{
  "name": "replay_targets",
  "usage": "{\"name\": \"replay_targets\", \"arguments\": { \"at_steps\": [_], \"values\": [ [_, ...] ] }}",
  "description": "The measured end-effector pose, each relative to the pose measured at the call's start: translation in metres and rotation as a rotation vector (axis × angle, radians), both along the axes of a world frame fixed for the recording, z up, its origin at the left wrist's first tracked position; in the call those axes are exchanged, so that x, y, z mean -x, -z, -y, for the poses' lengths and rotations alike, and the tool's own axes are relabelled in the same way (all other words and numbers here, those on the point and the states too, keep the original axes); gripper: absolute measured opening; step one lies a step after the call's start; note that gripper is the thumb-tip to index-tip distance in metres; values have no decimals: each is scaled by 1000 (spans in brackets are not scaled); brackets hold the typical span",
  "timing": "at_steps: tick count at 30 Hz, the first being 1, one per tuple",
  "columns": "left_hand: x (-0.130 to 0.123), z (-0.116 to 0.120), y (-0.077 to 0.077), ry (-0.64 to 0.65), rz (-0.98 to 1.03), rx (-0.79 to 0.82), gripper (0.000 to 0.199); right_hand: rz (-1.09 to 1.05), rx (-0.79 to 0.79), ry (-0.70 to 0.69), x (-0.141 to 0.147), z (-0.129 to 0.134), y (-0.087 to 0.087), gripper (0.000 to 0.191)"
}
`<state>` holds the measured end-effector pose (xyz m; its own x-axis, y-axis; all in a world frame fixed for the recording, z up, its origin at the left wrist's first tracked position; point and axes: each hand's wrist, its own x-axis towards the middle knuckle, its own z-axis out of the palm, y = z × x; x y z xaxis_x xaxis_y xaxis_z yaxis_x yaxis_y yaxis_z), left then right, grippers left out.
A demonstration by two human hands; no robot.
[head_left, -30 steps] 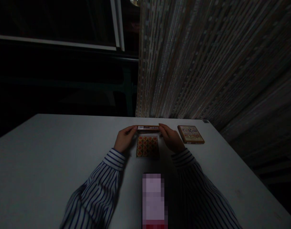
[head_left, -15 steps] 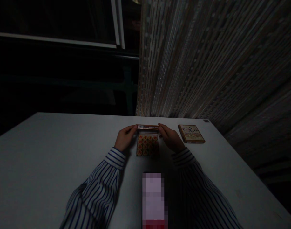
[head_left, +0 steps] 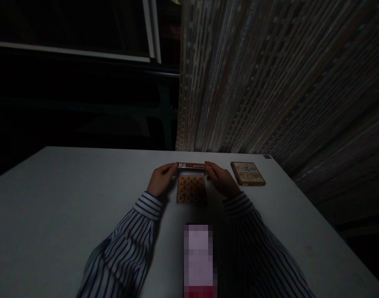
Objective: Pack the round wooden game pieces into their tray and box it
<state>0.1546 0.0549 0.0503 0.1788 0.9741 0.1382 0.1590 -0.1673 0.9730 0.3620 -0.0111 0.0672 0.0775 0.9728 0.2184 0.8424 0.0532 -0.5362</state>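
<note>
My left hand (head_left: 161,179) and my right hand (head_left: 221,180) grip the two ends of a flat box (head_left: 191,166), thumbs along its near side. That side faces me and carries a barcode and small print; I cannot see the box's inside. Just nearer to me, on the white table (head_left: 84,198), lies a clear tray (head_left: 191,203) with several rows of round Chinese chess pieces (head_left: 189,188) marked in red. Its far edge is close to the box; whether they touch is unclear.
To the right of my right hand lies a square box cover (head_left: 248,173) printed with dark characters. A pixelated patch (head_left: 198,256) hides part of the near side. Past the table's far edge hangs a striped string curtain (head_left: 214,82). The surroundings are dim.
The view has shifted slightly. More of the tray's far rim shows below the box. Both hands keep the same hold on the box.
</note>
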Motion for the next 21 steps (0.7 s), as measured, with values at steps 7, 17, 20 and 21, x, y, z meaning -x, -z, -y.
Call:
{"name": "replay_targets", "arguments": {
  "at_steps": [7,17,20,21],
  "values": [
    [0,-2,4,14,-1,-6,46,4,16,-8,-1,0,0,39],
    [2,-1,1,38,8,-11,45,11,32,-11,-2,2,-1,37],
    [3,-2,1,51,4,-22,44,13,36,-17,-2,2,-1,38],
    [4,-2,1,53,-5,-24,43,15,33,-20,-2,2,-1,38]
  ]
}}
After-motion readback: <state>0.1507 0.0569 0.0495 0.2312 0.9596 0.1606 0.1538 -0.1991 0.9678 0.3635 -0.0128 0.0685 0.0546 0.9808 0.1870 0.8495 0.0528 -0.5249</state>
